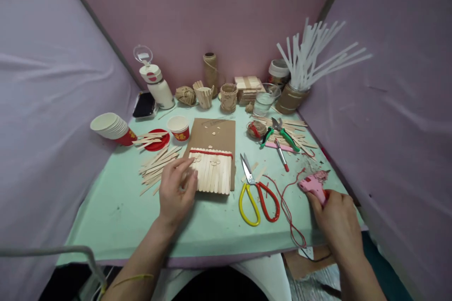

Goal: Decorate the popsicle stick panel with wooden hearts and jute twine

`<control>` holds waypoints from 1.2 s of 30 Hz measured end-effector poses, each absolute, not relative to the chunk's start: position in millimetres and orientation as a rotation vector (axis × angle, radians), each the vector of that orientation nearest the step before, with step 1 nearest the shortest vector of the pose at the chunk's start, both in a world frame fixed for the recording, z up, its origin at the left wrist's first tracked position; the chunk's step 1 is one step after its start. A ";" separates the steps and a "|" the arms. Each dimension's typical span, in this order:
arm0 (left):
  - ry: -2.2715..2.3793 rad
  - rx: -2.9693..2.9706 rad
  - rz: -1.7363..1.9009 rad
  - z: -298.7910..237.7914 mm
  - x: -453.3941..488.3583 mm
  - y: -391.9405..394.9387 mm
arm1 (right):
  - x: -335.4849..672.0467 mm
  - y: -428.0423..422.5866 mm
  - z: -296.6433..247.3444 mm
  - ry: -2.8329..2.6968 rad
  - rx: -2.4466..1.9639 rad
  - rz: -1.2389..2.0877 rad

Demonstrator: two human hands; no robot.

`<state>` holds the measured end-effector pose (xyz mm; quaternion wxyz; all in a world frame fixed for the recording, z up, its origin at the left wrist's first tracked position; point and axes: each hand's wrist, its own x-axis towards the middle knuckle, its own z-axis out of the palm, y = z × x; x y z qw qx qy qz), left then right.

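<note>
A panel of wooden craft sticks point(213, 171) with a red strip along its top lies on a brown cardboard sheet point(219, 134). My left hand point(176, 190) rests on the panel's left edge, fingers curled against the sticks. My right hand point(335, 223) is wrapped round the handle of a pink glue gun point(312, 184) lying near the table's right edge. Scissors with one yellow and one red handle point(256, 193) lie between my hands.
Loose craft sticks point(158, 164) lie left of the panel. Paper cups point(111, 127), a red lid point(157, 140), a white bottle point(157, 85), twine spools point(186, 95), a jar of white straws point(296, 89), green pliers point(278, 134) and a red cord point(287, 211) surround the green table point(116, 216).
</note>
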<state>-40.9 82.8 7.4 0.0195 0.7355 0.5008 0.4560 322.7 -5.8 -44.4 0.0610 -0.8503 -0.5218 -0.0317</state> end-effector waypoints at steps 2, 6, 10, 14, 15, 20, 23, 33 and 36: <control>1.553 2.256 1.465 -1.5 -40.3 69.2 | 323.8 -3.8 -33.7 -1.634 -2.619 -0.094; 1.450 2.371 1.493 -17.0 -31.1 45.1 | 305.9 21.8 12.3 -1.697 -2.263 0.024; 1.310 2.491 1.495 -26.2 -17.1 31.5 | 250.8 86.7 61.9 -1.925 -1.656 0.576; 1.394 2.502 1.533 -30.3 -12.6 28.9 | 196.1 161.7 68.6 -1.948 -1.348 1.423; 1.418 2.501 1.530 -31.1 -13.0 29.1 | 186.8 176.3 64.4 -1.955 -1.333 1.551; 1.458 2.486 1.518 -35.6 -14.4 31.8 | 165.6 212.1 42.5 -1.985 -1.264 1.951; 1.468 2.476 1.472 -37.8 -13.1 33.5 | 162.6 215.7 37.2 -1.942 -1.229 2.100; 1.483 2.459 1.387 -42.6 -11.8 34.4 | 156.0 215.3 27.8 -1.801 -1.218 2.241; 1.488 2.452 1.394 -41.9 -11.2 34.8 | 154.6 213.6 28.6 -1.762 -1.221 2.256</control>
